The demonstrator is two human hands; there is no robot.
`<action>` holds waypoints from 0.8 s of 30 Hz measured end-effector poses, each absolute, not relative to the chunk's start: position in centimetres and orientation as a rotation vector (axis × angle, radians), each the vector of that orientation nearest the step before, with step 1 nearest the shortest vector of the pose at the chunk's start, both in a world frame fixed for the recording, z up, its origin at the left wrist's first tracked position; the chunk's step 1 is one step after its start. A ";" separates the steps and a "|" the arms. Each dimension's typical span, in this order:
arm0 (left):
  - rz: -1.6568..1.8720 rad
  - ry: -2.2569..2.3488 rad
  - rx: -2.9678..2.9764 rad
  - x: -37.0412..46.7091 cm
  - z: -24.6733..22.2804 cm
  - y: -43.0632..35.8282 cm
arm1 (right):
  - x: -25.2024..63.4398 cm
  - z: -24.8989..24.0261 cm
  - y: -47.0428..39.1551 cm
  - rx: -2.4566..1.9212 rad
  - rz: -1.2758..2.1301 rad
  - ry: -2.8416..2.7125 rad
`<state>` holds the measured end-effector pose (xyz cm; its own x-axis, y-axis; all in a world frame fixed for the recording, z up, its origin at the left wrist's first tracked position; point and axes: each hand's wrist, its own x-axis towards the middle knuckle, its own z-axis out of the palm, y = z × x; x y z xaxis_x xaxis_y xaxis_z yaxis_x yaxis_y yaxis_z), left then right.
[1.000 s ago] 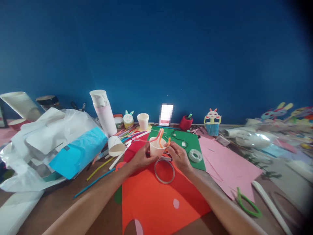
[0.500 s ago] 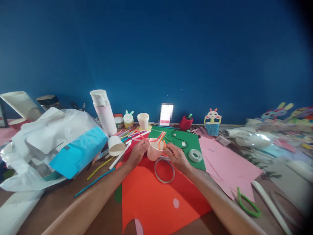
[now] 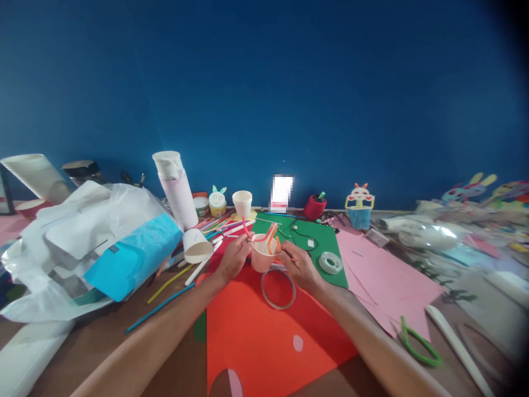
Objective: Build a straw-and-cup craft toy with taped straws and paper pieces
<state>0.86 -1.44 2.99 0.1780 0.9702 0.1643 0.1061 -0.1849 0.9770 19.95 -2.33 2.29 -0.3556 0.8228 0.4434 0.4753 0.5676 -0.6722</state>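
Observation:
A small pale pink paper cup [image 3: 262, 261] is held upright between my two hands above the red paper [image 3: 264, 336]. My left hand [image 3: 236, 257] is closed at the cup's left rim, fingertips where a red-pink pipe cleaner [image 3: 260, 240] crosses it. That pipe cleaner's free end bends upward beside the fingers. On the opposite side, my right hand [image 3: 296, 263] closes on the cup's right rim, by an orange pipe cleaner [image 3: 270, 241]. Orange lengths stick up out of the cup. A clear ring-shaped roll [image 3: 279, 289] lies just below it.
White paper cups [image 3: 242, 204] and a bottle [image 3: 178, 190] stand at the back left, near a crumpled plastic bag [image 3: 53, 242]. Green paper [image 3: 318, 237] bears a tape roll [image 3: 330, 263]. Rightward are pink sheets [image 3: 384, 270], a green pipe cleaner [image 3: 419, 347] and a blue basket [image 3: 359, 218].
The red-pink pipe cleaner's free end, which slanted out to the left, now points more steeply upward. Both hands and the cup have hardly shifted.

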 end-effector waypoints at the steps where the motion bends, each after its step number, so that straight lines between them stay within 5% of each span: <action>1: 1.145 1.092 1.553 0.8 3.0 -1.4 | 19.9 2.3 -2.4 -1.040 0.568 -2.013; 24: 1.238 1.210 1.751 1.0 3.4 -1.7 | 19.8 2.5 -2.4 -0.996 0.799 -1.860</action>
<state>0.95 -1.72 3.36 0.1209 0.9373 0.3269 0.3055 -0.3484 0.8861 19.82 -2.37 2.46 -0.3145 0.8687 0.3828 0.3203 0.4767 -0.8187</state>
